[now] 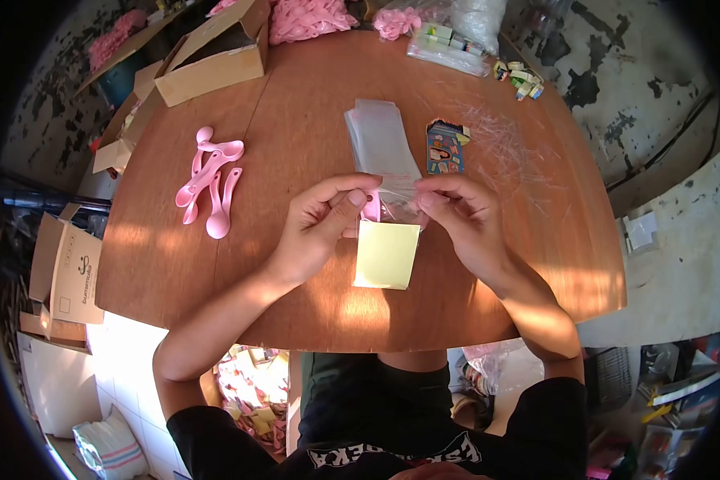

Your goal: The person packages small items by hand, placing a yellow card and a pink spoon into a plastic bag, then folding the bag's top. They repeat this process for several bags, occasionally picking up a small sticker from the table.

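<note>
Between my two hands hangs a small clear plastic bag [400, 210], pinched at its upper edge. Inside or behind it show a pale yellow card [386, 256] and part of a pink measuring spoon [371, 206]; the spoon's rest is hidden. My left hand [322, 222] is closed on the bag's left corner, thumb against fingers. On the right corner, my right hand [466, 224] grips in a similar pinch. Just beyond lies a stack of clear plastic bags [378, 140]. Several pink measuring spoons [213, 180] lie left of my left hand.
A small printed box [445, 150] stands right of the bag stack, near scattered thin clear strips [508, 148]. Along the far edge are a cardboard box [216, 68], a heap of pink items [308, 20] and small colourful packets [522, 80]. The wooden table [296, 104] has a curved edge.
</note>
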Tool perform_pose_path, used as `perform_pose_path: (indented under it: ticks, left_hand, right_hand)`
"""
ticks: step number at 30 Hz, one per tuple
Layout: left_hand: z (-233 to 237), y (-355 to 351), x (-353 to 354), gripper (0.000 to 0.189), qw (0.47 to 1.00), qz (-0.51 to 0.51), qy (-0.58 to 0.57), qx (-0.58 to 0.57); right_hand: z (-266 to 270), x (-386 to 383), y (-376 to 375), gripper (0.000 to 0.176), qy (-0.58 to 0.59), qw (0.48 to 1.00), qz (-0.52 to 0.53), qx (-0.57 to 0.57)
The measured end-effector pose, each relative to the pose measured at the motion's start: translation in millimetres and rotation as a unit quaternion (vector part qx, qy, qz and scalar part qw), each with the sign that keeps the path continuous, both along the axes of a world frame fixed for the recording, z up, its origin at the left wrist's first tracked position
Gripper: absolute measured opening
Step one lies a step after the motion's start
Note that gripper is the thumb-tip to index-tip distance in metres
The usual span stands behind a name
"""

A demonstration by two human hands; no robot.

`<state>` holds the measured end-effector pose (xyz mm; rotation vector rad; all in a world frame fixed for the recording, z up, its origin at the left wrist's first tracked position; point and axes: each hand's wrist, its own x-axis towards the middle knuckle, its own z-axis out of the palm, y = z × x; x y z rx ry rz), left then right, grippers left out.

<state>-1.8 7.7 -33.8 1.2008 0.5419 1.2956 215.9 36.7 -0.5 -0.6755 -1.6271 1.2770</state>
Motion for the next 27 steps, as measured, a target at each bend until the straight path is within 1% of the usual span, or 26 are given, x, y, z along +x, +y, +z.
perform_pose_path:
  ticks: [1,2,3,4,6,7,12,14,16,18,20,22,23,25,26,27]
  left_hand:
    - [0.2,0.2,-0.5,0.027,1.000,-0.011,-0.007,0.002]
    - [0.6,-0.1,-0.7,0.027,1.000,-0.011,-0.008,0.002]
    - [1.1,-0.5,-0.7,0.027,1.000,-0.007,0.002,0.007]
    - [1.3,-0.5,-0.9,0.026,1.000,-0.003,0.013,0.012]
    - [-4.0,2.7,-6.7,0.026,1.000,-0.019,0.017,0.018]
    - [-6.0,3.8,-8.4,0.026,0.999,-0.035,0.021,0.024]
    - [-4.0,2.5,-5.6,0.024,0.999,-0.024,0.000,0.035]
    - [-3.9,2.8,-7.3,0.024,0.999,-0.014,-0.001,0.041]
    - [-3.8,4.0,-9.6,0.024,0.997,-0.062,-0.034,0.029]
    - [-3.0,3.6,-10.7,0.023,0.997,-0.066,-0.038,0.014]
    - [-1.4,2.6,-10.9,0.022,0.997,-0.071,-0.043,0.000]
    - [0.5,1.9,-10.1,0.018,0.994,-0.011,0.088,0.059]
    - [1.2,2.8,-8.5,0.018,0.994,-0.011,0.088,0.059]
    - [2.2,4.0,-5.5,0.022,0.989,0.017,0.094,0.111]
    - [1.9,3.7,-7.0,0.022,0.989,0.017,0.095,0.112]
    - [2.3,4.4,-9.2,0.024,0.991,-0.003,0.089,0.099]
  right_hand:
    - [-1.5,0.9,1.1,0.012,-0.001,1.000,0.001,0.000]
    - [-4.3,2.6,3.0,0.012,-0.010,1.000,0.009,0.024]
    - [-5.9,3.7,4.0,0.011,-0.019,0.999,0.018,0.048]
    - [-5.9,3.6,3.6,0.011,-0.019,0.999,0.018,0.047]
    - [-5.5,3.4,2.4,0.012,0.005,1.000,0.022,-0.018]
    - [-5.4,3.8,2.4,0.012,0.005,1.000,0.021,-0.019]
    - [-1.9,6.1,2.5,0.015,-0.036,0.998,0.037,0.033]
    - [-3.5,6.5,3.5,0.015,-0.036,0.997,0.043,0.044]
    - [-6.2,8.2,6.3,0.016,-0.035,0.997,0.048,0.055]
    - [-8.1,10.5,9.9,0.015,-0.016,0.993,0.078,0.084]
    - [-2.6,8.5,5.0,0.013,-0.027,0.995,0.066,0.075]
    - [-1.5,4.4,1.9,0.012,-0.037,0.996,0.054,0.067]
    - [-3.4,1.4,1.5,0.012,-0.020,0.996,0.055,0.070]
    - [-9.3,-1.8,0.6,0.013,-0.001,0.996,0.055,0.073]
    - [-13.0,-2.3,1.1,0.016,0.016,0.997,0.057,0.050]
    - [-13.8,-2.5,2.1,0.020,0.032,0.997,0.059,0.030]
